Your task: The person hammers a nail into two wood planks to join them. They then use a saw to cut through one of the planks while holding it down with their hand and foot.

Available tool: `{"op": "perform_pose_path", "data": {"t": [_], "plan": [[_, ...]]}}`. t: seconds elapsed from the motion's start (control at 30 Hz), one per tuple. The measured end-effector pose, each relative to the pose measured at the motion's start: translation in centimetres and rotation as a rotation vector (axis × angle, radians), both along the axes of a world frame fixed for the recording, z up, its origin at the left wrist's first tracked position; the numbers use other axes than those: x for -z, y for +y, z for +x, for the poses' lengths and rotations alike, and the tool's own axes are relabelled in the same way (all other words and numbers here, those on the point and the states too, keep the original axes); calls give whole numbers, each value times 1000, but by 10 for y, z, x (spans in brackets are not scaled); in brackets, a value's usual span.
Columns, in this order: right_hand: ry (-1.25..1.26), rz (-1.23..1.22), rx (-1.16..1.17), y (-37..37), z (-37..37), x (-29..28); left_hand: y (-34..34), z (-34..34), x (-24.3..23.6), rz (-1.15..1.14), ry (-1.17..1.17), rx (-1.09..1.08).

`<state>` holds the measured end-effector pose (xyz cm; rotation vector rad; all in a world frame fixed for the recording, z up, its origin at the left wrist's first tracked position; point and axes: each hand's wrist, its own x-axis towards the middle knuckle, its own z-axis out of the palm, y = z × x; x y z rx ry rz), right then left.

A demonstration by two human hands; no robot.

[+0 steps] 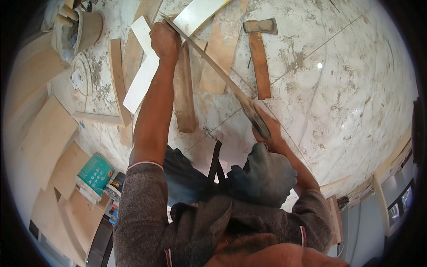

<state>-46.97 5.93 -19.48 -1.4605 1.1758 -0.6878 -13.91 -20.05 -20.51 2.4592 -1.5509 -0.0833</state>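
My left hand [164, 41] is closed near the upper end of a long, narrow strip [223, 76], beside a white angled board [137, 91] and another white board [197, 14]. The strip runs diagonally down to the right, where my right hand [268, 127] grips its darker lower part. I cannot make out clearly what the strip is made of. A brown timber piece [185, 102] lies below my left hand. An axe [259, 62] with a wooden handle lies on the floor to the right of the strip.
Boards [210, 71] lie scattered on the dirty tiled floor [338, 98]. At upper left stand a bucket [86, 31] and a narrow curved-looking board [116, 80]. Plywood pieces [46, 138] and a teal container [95, 171] are at left. A pale frame [379, 204] stands at lower right.
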Motion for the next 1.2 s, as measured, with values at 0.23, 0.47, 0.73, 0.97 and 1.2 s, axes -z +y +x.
{"op": "perform_pose_path", "data": {"t": [0.23, 0.47, 0.73, 0.97, 1.2], "plan": [[2, -3, -14, -103, 76, -33, 4, 10, 5, -24, 3, 59], [168, -162, -39, -41, 22, -22, -4, 1, 1, -36, 23, 54], [3, -64, -1, -49, 38, -30, -2, 7, -1, 20, 56, -35], [-71, -214, 32, -91, 61, -24, 3, -3, -2, 19, 67, 51], [46, -70, 6, -40, 31, -29, -3, 8, 0, -42, 67, 0]]}}
